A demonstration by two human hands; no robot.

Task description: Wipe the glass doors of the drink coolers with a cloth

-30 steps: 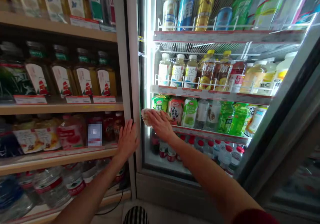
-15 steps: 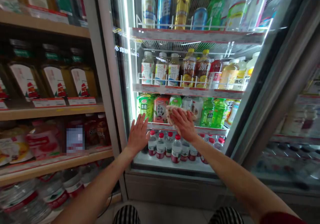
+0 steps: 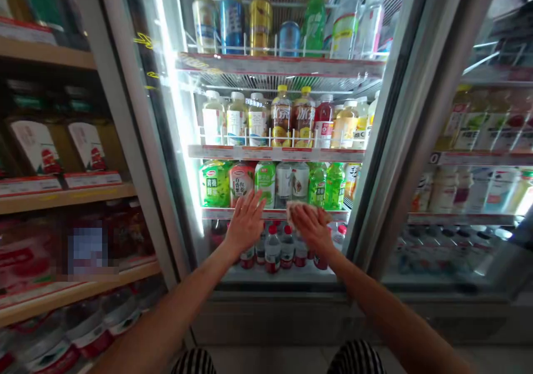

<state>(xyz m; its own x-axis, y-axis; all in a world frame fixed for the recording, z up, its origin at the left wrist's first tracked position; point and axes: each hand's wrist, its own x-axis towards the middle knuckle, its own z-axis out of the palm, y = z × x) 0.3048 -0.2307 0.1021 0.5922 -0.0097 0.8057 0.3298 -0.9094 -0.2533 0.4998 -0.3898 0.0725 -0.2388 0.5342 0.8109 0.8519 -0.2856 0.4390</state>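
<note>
A lit drinks fridge with a glass door stands in front of me. My right hand presses a crumpled pale cloth to the glass, low and right of the middle, its fingers over the cloth. To its left, my left hand is held up with the fingers spread and nothing in it; it appears to rest on the glass. Behind the hands, inside, are green bottles, a pink-red bottle and small red-capped water bottles.
On the left is a wooden shelf unit with bottles. A metal door frame runs along the right, beside a second glass-fronted fridge section with drinks. My knees in striped cloth show at the bottom.
The cloth in my right hand has moved right across the glass, then lower. My left hand has left the metal frame and come over the glass. My view has shifted right.
</note>
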